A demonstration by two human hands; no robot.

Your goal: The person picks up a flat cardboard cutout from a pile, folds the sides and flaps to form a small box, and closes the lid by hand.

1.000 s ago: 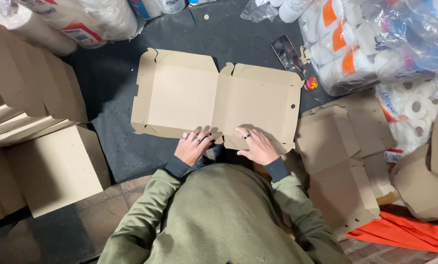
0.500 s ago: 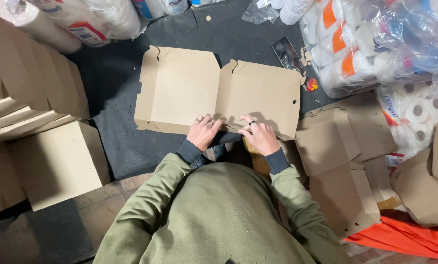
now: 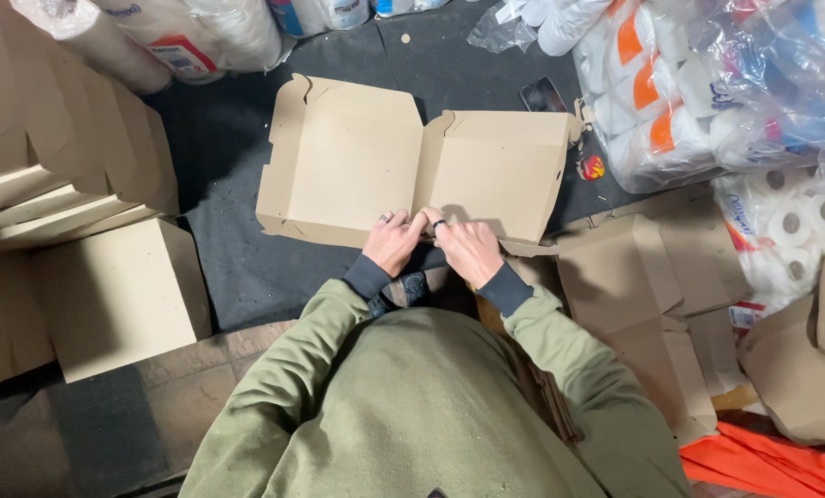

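Drawn closer together since a second ago, left hand (image 3: 392, 243) and right hand (image 3: 469, 251), now side by side and nearly touching at the near edge of the flat cardboard box blank (image 3: 412, 171). Both pinching that edge by the centre crease, fingers curled over the card, rings on fingers of each. Lying unfolded on dark grey felt-like floor covering (image 3: 228, 267), matte brown, two square panels joined at a fold, notched tabs and narrow flaps along the rim. Slightly shifted toward the body compared with before. Stacked at far left, folded-up cardboard boxes (image 3: 108, 295), plain and smooth-faced. Heaped at right, more flat blanks (image 3: 643, 295), creased and overlapping. Beyond them, toilet paper packs (image 3: 707, 92) in glossy, crinkled clear plastic with orange patches. Olive-green knit sleeves with dark cuffs (image 3: 368, 275) at the wrists.
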